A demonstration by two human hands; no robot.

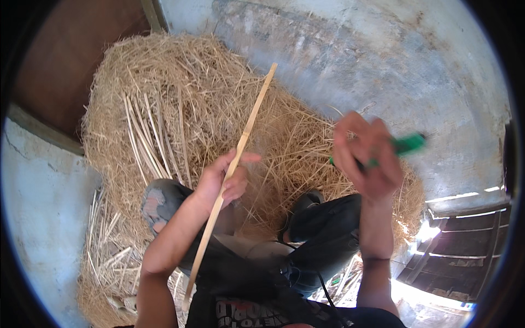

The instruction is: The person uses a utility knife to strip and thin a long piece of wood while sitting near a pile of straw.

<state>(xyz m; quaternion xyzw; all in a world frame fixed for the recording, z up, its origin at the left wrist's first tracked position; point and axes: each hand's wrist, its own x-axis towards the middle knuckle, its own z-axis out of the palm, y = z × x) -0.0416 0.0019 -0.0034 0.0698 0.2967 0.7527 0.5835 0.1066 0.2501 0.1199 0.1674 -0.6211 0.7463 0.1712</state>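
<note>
My left hand [225, 180] is closed around a long, flat bamboo strip [254, 115], its index finger pointing out to the right. The strip slants from the lower left, beside my lap, up to the right over the straw. On the right, my raised right hand [367, 156] is closed on a green-handled tool [410, 144], blurred by motion. One green end sticks out to the right of the fist; the blade or working part cannot be made out. The hand and tool are apart from the bamboo strip.
A heap of dry straw and shavings [180, 65] spreads around my legs. Several split strips [145, 134] lie on it at the left, and more pieces [112, 257] lie lower left. A plastered wall [355, 49] rises behind; wooden slats [459, 246] stand at the right.
</note>
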